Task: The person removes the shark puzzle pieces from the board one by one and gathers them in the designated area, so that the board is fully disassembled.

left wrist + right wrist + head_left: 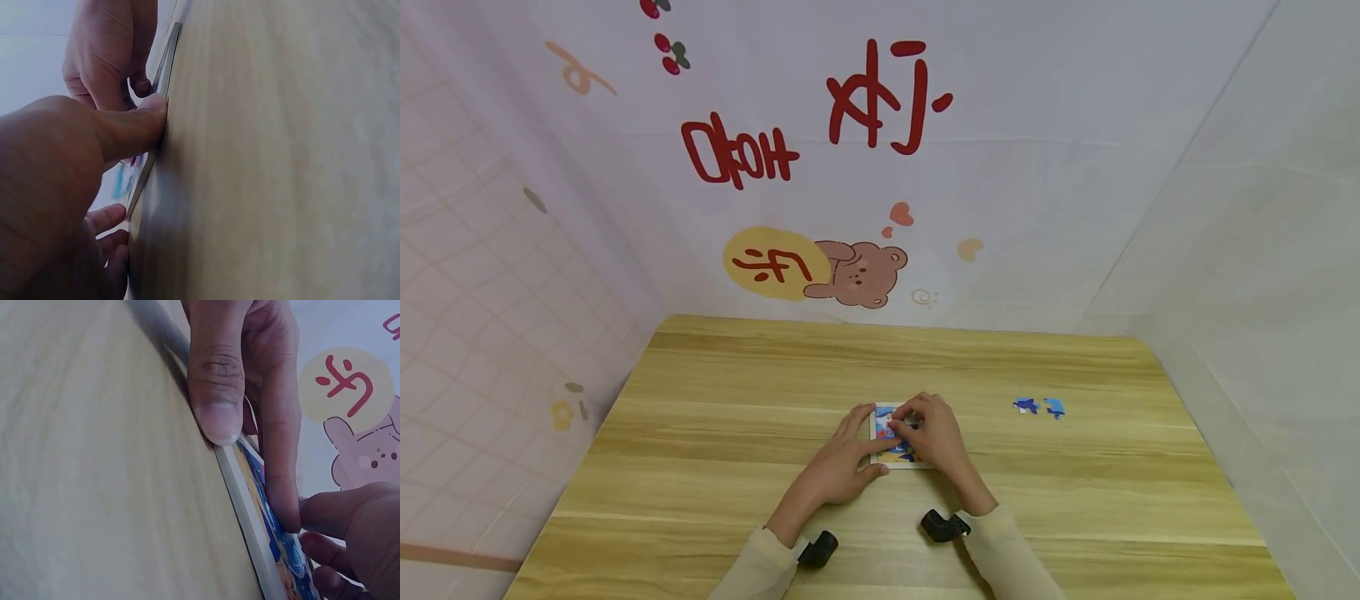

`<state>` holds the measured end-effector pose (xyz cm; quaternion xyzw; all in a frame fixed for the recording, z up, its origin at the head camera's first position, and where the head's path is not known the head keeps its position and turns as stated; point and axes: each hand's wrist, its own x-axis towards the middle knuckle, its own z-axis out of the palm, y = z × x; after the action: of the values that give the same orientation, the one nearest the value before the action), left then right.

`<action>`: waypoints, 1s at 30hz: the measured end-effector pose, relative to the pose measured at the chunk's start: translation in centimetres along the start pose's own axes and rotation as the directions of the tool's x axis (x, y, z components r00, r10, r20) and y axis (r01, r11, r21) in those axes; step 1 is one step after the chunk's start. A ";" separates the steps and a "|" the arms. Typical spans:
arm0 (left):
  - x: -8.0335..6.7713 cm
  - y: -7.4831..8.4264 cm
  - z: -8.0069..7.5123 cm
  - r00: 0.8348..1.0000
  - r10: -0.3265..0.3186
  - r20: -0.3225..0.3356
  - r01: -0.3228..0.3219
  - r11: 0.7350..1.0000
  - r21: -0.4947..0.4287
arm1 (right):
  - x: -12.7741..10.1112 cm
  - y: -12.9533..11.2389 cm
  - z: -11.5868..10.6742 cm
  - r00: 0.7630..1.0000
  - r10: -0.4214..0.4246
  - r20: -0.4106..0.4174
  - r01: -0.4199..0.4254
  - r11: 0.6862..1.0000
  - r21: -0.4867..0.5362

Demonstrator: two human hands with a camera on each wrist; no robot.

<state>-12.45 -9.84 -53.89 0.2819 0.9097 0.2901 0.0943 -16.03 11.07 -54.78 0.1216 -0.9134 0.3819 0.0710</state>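
Observation:
A small picture puzzle in a white board [886, 433] lies flat on the wooden table [715, 433], near its middle. My left hand [852, 450] rests at the board's left side, its straight thumb [128, 130] pressed against the near edge [145, 170]. My right hand [919, 430] covers the right part of the picture. Its thumb [215, 394] sits at the board's rim [249, 524] and one finger [281, 487] presses down on the blue and orange picture [276, 540]. Most of the picture is hidden under the hands.
Two loose blue puzzle pieces [1026, 406] [1055, 407] lie on the table to the right of the board. Pale curtain walls with a bear drawing [857, 271] close in the table at the back and on both sides.

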 end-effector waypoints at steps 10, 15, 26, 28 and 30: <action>-0.3 -0.1 0.0 1.000 -0.001 -0.002 0.001 1.000 -0.009 | -0.2 -0.3 0.4 1.000 0.030 0.005 -0.031 0.994 0.105; -0.2 -0.1 -0.1 1.000 0.007 -0.007 -0.007 1.000 -0.014 | -0.4 -0.4 0.1 0.999 0.043 0.001 -0.042 0.979 0.199; -0.2 -0.1 -0.1 1.000 0.018 0.002 -0.017 1.000 -0.024 | -0.8 1.2 -2.9 0.998 0.058 -0.017 -0.054 0.984 0.170; -0.2 -0.1 -0.1 1.000 0.013 0.002 -0.013 1.000 -0.027 | -0.9 1.7 -3.4 0.998 0.064 -0.027 -0.059 0.985 0.164; -0.2 -0.1 -0.1 1.000 0.011 -0.001 -0.011 1.000 -0.027 | -1.1 2.3 -4.0 0.996 0.083 -0.033 -0.076 0.984 0.163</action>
<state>-12.31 -10.06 -53.88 0.2853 0.9042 0.3030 0.0962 -15.48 15.64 -53.78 0.0829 -0.8821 0.4594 0.0637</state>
